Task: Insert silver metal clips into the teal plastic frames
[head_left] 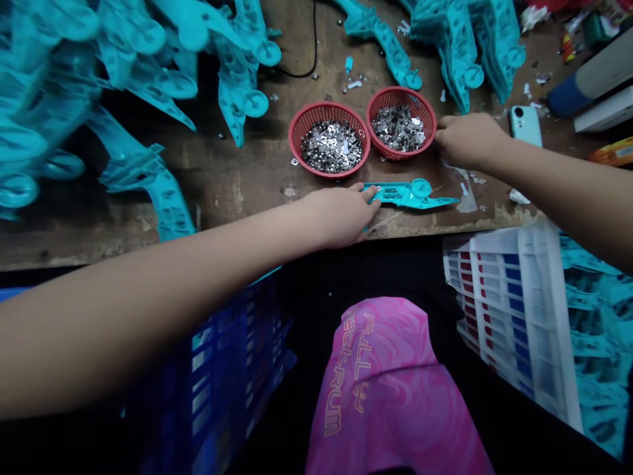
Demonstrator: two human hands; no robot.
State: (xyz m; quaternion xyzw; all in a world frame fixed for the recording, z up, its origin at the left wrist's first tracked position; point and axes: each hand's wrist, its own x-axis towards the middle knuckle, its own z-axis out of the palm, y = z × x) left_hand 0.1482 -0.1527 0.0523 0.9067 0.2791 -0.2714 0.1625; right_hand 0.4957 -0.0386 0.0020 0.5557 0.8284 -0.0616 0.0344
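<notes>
A turquoise plastic part (410,194), long and ribbed with a round disc, lies flat near the table's front edge. My left hand (346,212) has its fingers over the left end of this part, holding it against the table. My right hand (467,138) is at the right rim of the right red basket (431,109), its fingers curled together; what they hold, if anything, is hidden. Small shiny metal clips (403,127) fill that basket. To its left, a second red basket (293,135) holds more metal pieces (330,146).
Turquoise parts are heaped at the left (64,86) and stacked at the back right (448,46). A phone (525,125) lies right of my right hand. Below the table edge stand a blue crate (217,376) and a white crate (539,316) beside more turquoise parts (596,343).
</notes>
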